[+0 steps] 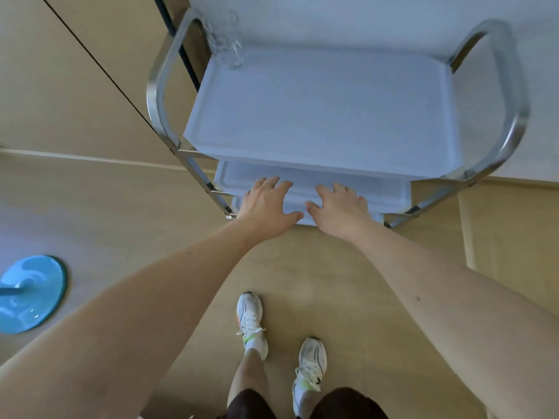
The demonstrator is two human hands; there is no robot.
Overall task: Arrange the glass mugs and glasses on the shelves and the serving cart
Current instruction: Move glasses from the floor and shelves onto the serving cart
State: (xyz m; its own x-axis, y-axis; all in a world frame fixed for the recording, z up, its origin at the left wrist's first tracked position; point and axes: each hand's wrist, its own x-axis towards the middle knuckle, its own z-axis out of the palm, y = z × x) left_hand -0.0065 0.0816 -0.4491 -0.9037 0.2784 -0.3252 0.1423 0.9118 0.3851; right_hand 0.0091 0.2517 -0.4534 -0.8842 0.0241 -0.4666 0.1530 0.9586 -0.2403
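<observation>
Both hands reach toward the lower trays of the serving cart point(490, 95), left hand point(266, 204) and right hand point(340, 207) side by side, fingers spread wide, holding nothing. Glass mugs point(225, 40) stand at the top tray's point(317, 110) far left corner. A blue round base point(31, 293) lies on the floor, well left.

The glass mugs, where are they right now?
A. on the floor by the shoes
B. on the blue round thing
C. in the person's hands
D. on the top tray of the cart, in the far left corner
D: the glass mugs stand in the far left corner of the cart's top tray, and the left hand and right hand are open and hold nothing.
</observation>
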